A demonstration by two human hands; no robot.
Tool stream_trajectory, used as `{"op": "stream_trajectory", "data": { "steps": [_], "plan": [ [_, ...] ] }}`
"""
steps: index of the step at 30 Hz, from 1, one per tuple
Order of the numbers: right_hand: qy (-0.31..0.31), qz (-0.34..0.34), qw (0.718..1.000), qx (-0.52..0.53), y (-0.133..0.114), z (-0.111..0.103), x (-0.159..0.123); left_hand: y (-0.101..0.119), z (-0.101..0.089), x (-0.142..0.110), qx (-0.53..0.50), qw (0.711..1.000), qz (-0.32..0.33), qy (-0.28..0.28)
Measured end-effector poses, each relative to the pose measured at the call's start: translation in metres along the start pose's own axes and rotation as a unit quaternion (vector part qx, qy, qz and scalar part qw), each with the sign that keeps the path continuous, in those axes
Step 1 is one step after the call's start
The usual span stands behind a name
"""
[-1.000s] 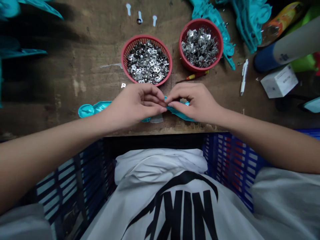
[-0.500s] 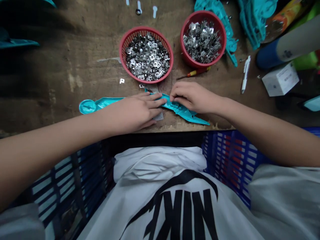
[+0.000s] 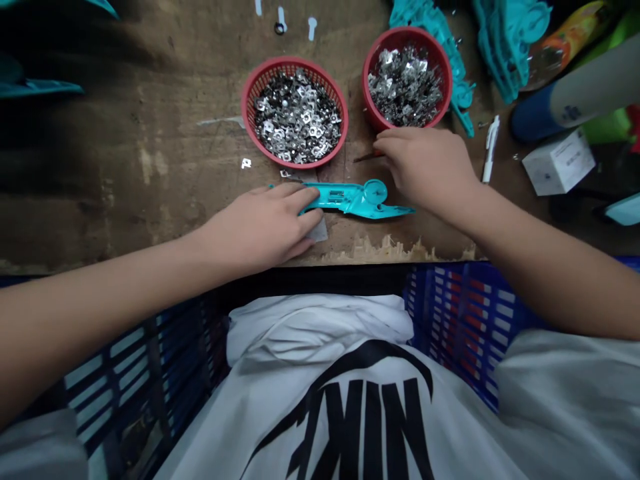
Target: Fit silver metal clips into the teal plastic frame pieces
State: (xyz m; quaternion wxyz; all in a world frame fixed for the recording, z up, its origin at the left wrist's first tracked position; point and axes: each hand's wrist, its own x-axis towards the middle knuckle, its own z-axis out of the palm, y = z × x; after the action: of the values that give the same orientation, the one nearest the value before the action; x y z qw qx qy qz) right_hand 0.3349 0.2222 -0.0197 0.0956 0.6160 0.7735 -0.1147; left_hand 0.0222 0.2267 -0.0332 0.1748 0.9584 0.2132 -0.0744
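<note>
A long teal plastic part [image 3: 357,199] lies near the table's front edge, its round end to the right. My left hand [image 3: 273,223] holds it down, fingers closed over its left portion and hiding that end. My right hand [image 3: 430,163] is just in front of the right red basket [image 3: 369,110], with its fingers curled over the handle of a screwdriver [image 3: 369,158]. Only the dark shaft and a bit of orange handle show. Small metal clips [image 3: 300,117] fill the left red basket [image 3: 245,110], behind the teal part.
Loose clips [image 3: 246,163] lie by the left basket. More teal parts [image 3: 510,40], a white pen [image 3: 491,150], a small white box [image 3: 560,163] and a blue-and-white cylinder [image 3: 575,93] stand or lie at right. Blue crates [image 3: 455,313] flank my lap below the table edge.
The teal part has been turned, so its round end now lies right instead of left. My right hand has left the part and moved up and right to the screwdriver.
</note>
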Motion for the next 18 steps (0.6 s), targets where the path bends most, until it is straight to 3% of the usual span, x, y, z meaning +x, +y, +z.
{"op": "stream_trajectory", "data": {
  "steps": [3,7,10,14,18],
  "plan": [
    [0.036,0.026,0.997,-0.064,0.010,0.016,0.005,0.003,0.002,0.000,0.009,0.999,-0.028,0.028],
    [0.116,-0.093,0.986,-0.077,0.035,0.037,0.014,-0.005,0.012,0.005,-0.009,0.997,-0.014,0.069],
    [0.139,-0.161,0.976,-0.037,0.038,0.031,0.013,-0.010,0.019,0.009,-0.051,0.995,-0.027,0.083],
    [0.078,-0.226,0.966,0.098,0.021,0.017,0.003,-0.010,0.026,0.010,-0.111,0.984,-0.064,0.125],
    [0.029,-0.263,0.959,0.098,0.006,0.017,-0.002,-0.006,0.029,0.009,-0.100,0.984,-0.054,0.137]
  ]
}}
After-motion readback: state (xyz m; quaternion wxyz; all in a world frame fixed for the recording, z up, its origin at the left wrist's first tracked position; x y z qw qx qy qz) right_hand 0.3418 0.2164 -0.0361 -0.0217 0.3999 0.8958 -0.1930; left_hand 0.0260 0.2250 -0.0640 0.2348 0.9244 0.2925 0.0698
